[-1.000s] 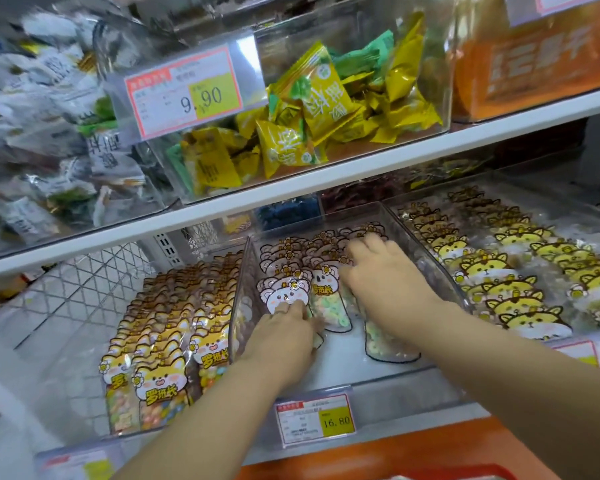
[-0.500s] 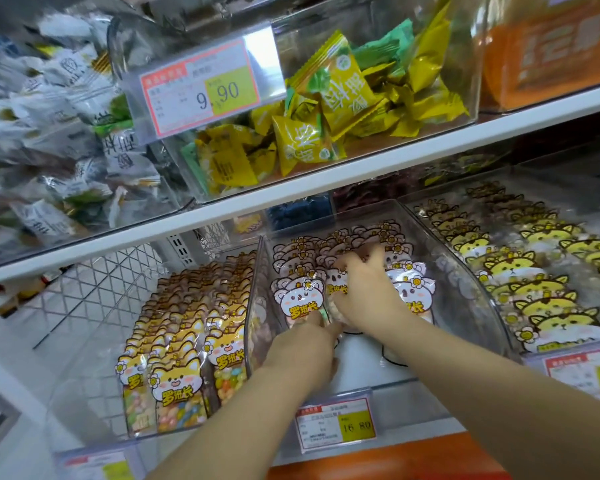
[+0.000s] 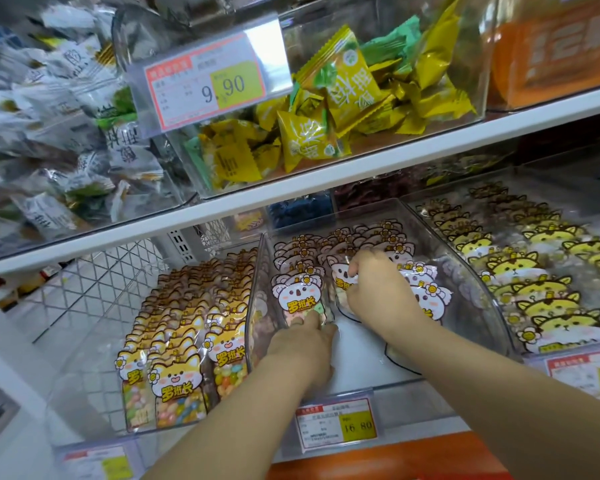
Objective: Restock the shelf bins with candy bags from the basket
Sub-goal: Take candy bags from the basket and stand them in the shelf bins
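Two hands work inside the middle bin (image 3: 471,282) on the lower shelf.

1. Left hand (image 3: 303,344): its fingers (image 3: 313,318) touch the foot of the front bag (image 3: 297,299), which stands tilted just ahead of them. The hand's back hides whether they pinch it, so this cannot be told.
2. Right hand (image 3: 378,292): its fingers (image 3: 356,265) are curled over the top of the middle bag (image 3: 342,277) and hold it.
3. A third row (image 3: 428,296) lies just right of the right fingers. More bags overlap beyond both sets of fingertips.
4. Bare bin floor (image 3: 361,362) shows behind the fingers, under the wrists.
5. No basket is in view.

Assessment: the step appears to be seating and squaring the front bags.

Recommended practice:
- Pin the bag's foot with the left fingers.
- Lean the middle bag's top back onto its row with the right fingers, printed face outward.
- Keep pressure light, since the film is thin and the sweets inside are loose.
- Avoid sideways sweeps, which could topple the row beside the right fingers.
- Fill the bare floor last.
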Demonstrator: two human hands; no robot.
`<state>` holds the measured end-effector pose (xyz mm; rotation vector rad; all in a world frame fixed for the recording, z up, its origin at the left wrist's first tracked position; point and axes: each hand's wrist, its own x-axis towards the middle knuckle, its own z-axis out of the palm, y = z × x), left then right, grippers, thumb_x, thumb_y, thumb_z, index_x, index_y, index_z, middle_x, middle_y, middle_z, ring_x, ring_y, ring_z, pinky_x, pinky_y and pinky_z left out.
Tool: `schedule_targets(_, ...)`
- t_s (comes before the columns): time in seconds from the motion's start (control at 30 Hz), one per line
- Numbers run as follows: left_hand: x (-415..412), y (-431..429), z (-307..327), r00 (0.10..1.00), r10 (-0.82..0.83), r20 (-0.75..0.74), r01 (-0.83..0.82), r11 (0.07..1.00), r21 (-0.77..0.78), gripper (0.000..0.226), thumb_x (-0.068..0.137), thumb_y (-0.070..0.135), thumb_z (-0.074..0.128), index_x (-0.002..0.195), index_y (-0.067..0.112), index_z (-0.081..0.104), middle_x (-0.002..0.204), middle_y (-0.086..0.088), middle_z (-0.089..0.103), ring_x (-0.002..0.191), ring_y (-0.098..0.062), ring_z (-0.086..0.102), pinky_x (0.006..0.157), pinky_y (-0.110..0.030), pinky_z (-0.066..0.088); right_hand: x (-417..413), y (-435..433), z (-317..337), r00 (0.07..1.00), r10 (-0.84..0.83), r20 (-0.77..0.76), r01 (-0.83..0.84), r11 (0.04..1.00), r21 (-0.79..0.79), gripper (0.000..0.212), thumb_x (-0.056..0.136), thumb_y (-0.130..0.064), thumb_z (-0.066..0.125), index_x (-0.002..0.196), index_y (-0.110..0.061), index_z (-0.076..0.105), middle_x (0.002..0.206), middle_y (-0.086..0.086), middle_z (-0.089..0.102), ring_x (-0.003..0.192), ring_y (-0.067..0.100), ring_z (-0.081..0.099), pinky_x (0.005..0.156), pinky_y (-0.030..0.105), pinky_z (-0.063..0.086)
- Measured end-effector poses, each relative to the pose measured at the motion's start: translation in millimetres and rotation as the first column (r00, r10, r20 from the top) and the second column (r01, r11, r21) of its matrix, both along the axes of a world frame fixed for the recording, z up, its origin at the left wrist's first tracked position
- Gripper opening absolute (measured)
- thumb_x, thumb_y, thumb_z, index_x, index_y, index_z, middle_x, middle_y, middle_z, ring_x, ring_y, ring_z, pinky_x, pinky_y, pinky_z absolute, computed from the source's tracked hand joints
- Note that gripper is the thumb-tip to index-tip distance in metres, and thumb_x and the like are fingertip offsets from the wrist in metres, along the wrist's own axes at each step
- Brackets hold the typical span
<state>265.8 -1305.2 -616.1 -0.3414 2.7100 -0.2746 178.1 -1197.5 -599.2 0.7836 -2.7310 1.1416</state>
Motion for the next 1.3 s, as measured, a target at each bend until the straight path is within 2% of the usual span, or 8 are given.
schedule_targets(0.23,-5,-1,-2,1.0,0.01,0.004,-0.009,1.0,-0.019,0.07,0.097,0.033,0.055,0.157,0.026,0.018,0.151,-0.011,0.022,0.14,-0.035,0.029,0.106,-0.048,0.036,-3,1,0,0.999,0.026,-0.032,-0.019,0.982,0.19,0.034,0.085,0.002,0.058,0.117,-0.012,0.056,0.126,0.008,0.052,0.109,0.031,0.058,0.081,0.037,0.047)
schedule_targets(0.5,5,-3,-1,0.995,0.015,-0.102,-0.006,0.996,0.089,0.063,0.097,0.039,0.054,0.153,0.037,0.024,0.144,-0.008,0.036,0.134,-0.036,0.04,0.104,-0.047,0.041,1,7,1,0.993,0.086,-0.079,-0.056,0.945,0.322,0.045,0.084,0.005,0.058,0.126,-0.012,0.052,0.156,0.01,0.013,0.094,0.034,0.064,0.067,0.033,0.038)
schedule_targets(0.67,5,-1,4,0.976,0.032,-0.217,-0.006,0.993,0.12,0.051,0.097,0.034,0.054,0.145,0.032,0.035,0.135,-0.008,0.044,0.127,-0.035,0.048,0.098,-0.045,0.044,3,24,16,0.946,0.227,-0.232,-0.146,0.937,0.318,0.031,0.085,-0.001,0.058,0.11,-0.018,0.054,0.13,0.005,0.037,0.085,0.034,0.062,0.062,0.036,0.043)
schedule_targets(0.73,5,0,7,0.961,0.003,-0.277,0.034,0.991,0.13,0.046,0.097,0.032,0.053,0.141,0.03,0.039,0.13,-0.006,0.048,0.125,-0.032,0.049,0.095,-0.043,0.044,2,32,25,0.952,0.276,-0.135,-0.198,0.887,0.417,0.018,0.084,-0.005,0.057,0.098,-0.016,0.058,0.11,0.006,0.059,0.092,0.031,0.064,0.072,0.038,0.053)
schedule_targets(0.8,3,1,7,0.945,-0.019,-0.327,0.076,0.984,0.161,0.043,0.097,0.03,0.052,0.139,0.032,0.041,0.129,-0.005,0.049,0.124,-0.03,0.048,0.095,-0.04,0.044,0,41,23,0.941,0.327,0.091,-0.314,0.74,0.595,0.014,0.086,-0.013,0.057,0.099,-0.011,0.063,0.1,0.009,0.068,0.093,0.029,0.067,0.082,0.038,0.058)
schedule_targets(0.9,0,5,7,0.933,-0.035,-0.357,0.11,0.975,0.191,0.05,0.095,0.026,0.051,0.141,0.041,0.037,0.126,-0.004,0.048,0.122,-0.031,0.048,0.095,-0.04,0.045,-1,49,4,0.922,0.3,0.246,-0.384,0.621,0.683,0.026,0.089,-0.017,0.056,0.114,-0.011,0.063,0.111,0.009,0.068,0.099,0.028,0.067,0.088,0.038,0.057)
schedule_targets(1.13,-12,8,2,0.934,-0.129,-0.335,0.154,0.987,0.05,0.078,0.095,0.019,0.052,0.152,0.05,0.009,0.136,-0.004,0.034,0.126,-0.032,0.041,0.099,-0.046,0.042,-2,45,-5,0.968,0.247,0.039,-0.186,0.605,0.774,0.037,0.096,-0.009,0.048,0.131,-0.021,0.054,0.131,0.005,0.056,0.124,0.027,0.052,0.1,0.039,0.037)
schedule_targets(1.3,-20,10,0,0.94,-0.157,-0.304,0.139,0.987,-0.08,0.083,0.094,0.014,0.053,0.153,0.05,0.006,0.142,-0.01,0.021,0.127,-0.037,0.039,0.098,-0.05,0.04,-3,49,-5,0.951,0.307,0.017,-0.184,0.523,0.832,0.031,0.098,-0.011,0.047,0.128,-0.014,0.056,0.129,0.01,0.058,0.121,0.03,0.055,0.095,0.038,0.041)
